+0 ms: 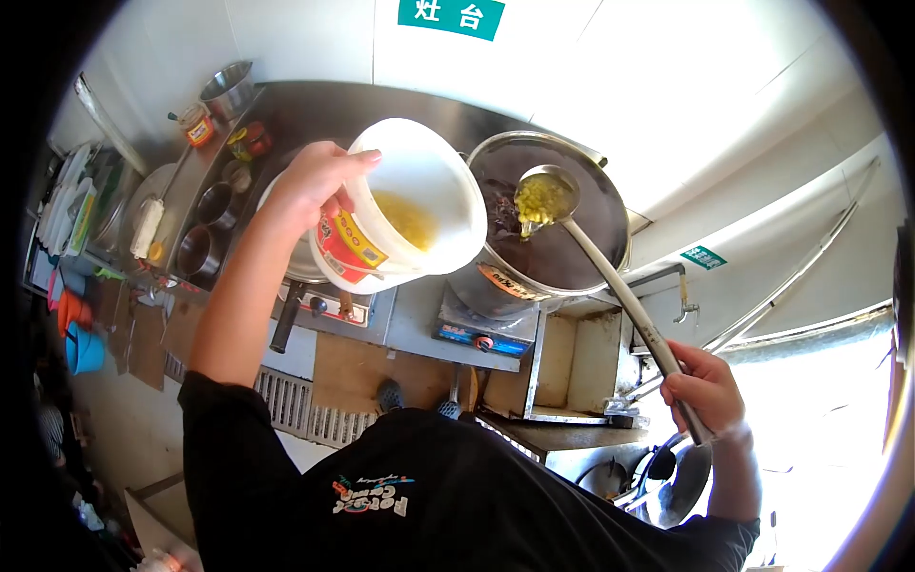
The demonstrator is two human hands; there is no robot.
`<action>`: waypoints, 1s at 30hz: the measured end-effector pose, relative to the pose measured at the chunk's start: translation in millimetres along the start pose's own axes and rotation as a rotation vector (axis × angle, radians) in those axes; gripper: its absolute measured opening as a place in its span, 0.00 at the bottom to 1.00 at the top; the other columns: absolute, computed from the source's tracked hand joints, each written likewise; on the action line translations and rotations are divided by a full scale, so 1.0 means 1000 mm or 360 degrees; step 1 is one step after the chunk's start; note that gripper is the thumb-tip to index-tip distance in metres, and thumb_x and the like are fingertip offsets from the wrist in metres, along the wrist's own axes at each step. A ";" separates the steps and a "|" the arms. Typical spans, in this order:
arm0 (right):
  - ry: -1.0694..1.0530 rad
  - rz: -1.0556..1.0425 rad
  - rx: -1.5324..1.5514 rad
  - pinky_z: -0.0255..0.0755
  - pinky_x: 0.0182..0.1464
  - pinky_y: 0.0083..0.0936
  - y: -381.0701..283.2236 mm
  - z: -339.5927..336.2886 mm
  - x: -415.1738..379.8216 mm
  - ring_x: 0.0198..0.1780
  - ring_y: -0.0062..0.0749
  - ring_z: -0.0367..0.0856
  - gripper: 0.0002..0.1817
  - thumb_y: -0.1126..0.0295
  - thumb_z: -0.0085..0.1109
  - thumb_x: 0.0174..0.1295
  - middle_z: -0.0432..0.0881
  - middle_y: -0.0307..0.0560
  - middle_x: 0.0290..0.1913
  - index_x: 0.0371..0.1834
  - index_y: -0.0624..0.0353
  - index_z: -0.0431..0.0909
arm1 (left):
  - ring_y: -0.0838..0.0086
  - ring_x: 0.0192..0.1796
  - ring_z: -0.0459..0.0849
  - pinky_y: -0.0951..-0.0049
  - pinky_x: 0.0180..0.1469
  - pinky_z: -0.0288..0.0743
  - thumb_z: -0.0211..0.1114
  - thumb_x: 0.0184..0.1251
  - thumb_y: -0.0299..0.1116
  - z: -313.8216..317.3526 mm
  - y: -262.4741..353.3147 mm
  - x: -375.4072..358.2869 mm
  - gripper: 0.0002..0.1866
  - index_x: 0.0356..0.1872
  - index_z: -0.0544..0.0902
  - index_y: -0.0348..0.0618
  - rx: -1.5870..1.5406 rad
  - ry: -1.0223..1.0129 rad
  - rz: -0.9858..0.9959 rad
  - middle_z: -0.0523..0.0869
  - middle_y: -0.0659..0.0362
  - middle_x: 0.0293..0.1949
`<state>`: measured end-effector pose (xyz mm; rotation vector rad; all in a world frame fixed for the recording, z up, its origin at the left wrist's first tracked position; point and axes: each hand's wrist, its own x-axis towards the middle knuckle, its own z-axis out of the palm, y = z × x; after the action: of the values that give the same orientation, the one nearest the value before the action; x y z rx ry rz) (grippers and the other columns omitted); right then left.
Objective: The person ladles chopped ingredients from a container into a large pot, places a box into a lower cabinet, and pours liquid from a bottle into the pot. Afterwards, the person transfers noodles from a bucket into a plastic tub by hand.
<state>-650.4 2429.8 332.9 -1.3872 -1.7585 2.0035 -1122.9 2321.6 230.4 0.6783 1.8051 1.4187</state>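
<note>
My left hand grips the rim of a white plastic bucket with a red and yellow label. The bucket is tilted, and yellowish contents lie low inside it. In my right hand is the handle end of a long metal ladle. The ladle's bowl holds chopped yellow-green food, over a large steel pot of dark brown liquid. Some of the food hangs at the bowl's lower edge. The bucket is beside the pot, to its left.
Beneath the pot is a gas stove. A pan with a black handle stands behind the bucket. Jars and metal containers line the left counter. A tap projects from the right wall. Blue and orange containers are at far left.
</note>
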 end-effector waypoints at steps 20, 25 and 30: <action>0.0347 -0.1325 -0.2076 0.72 0.26 0.36 0.040 0.045 0.047 0.23 0.41 0.77 0.32 0.76 0.62 0.53 0.75 0.48 0.27 0.65 0.62 0.67 | 0.84 0.13 0.72 0.84 0.10 0.57 0.72 0.58 0.43 0.012 0.010 -0.008 0.19 0.28 0.72 0.42 0.0144 0.0024 0.0122 0.79 0.60 0.21; 0.0083 -0.1119 -0.2479 0.73 0.29 0.36 0.016 0.073 0.083 0.32 0.42 0.82 0.30 0.70 0.59 0.58 0.79 0.51 0.33 0.67 0.57 0.65 | 0.85 0.14 0.72 0.84 0.11 0.58 0.72 0.58 0.42 0.014 0.010 -0.008 0.18 0.27 0.71 0.44 0.0171 0.0054 0.0148 0.78 0.62 0.21; -0.0277 -0.1198 -0.1998 0.74 0.28 0.30 -0.018 0.071 0.091 0.30 0.35 0.83 0.29 0.71 0.58 0.59 0.81 0.51 0.30 0.66 0.61 0.66 | 0.85 0.14 0.72 0.84 0.12 0.59 0.73 0.58 0.42 0.013 0.012 -0.008 0.19 0.27 0.71 0.44 0.0128 0.0050 0.0136 0.76 0.62 0.20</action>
<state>-758.7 2442.0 292.2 -0.4069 -3.1303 0.5502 -1107.6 2325.9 242.2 0.7870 1.8864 1.4256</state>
